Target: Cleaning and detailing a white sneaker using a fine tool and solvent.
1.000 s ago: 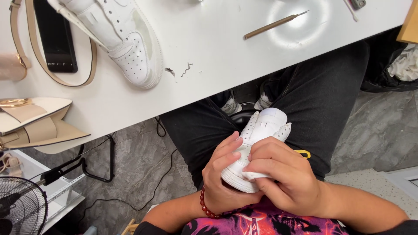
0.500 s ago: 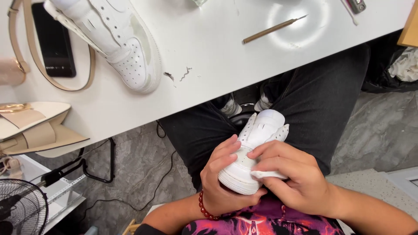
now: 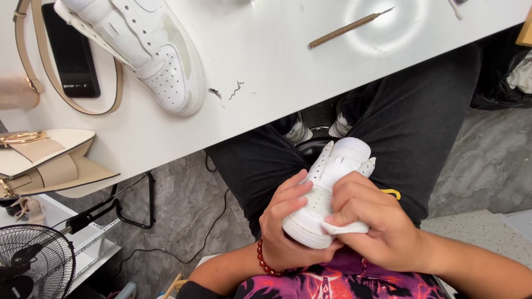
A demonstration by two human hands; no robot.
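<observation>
I held the white shoe (image 3: 327,191) over my lap, near the desk (image 3: 277,66) edge. My left hand (image 3: 285,227) cupped its toe; my right hand (image 3: 377,221) pinched a white cloth (image 3: 343,227) against the sole edge. Step in hand: wiping. Next stroke likely requires steady left-hand support.

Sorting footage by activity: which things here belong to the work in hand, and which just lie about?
In use: left hand, right hand, white sneaker, white cloth.
Lying about: second sneaker, thin tool, phone, beige bag, fan.
</observation>
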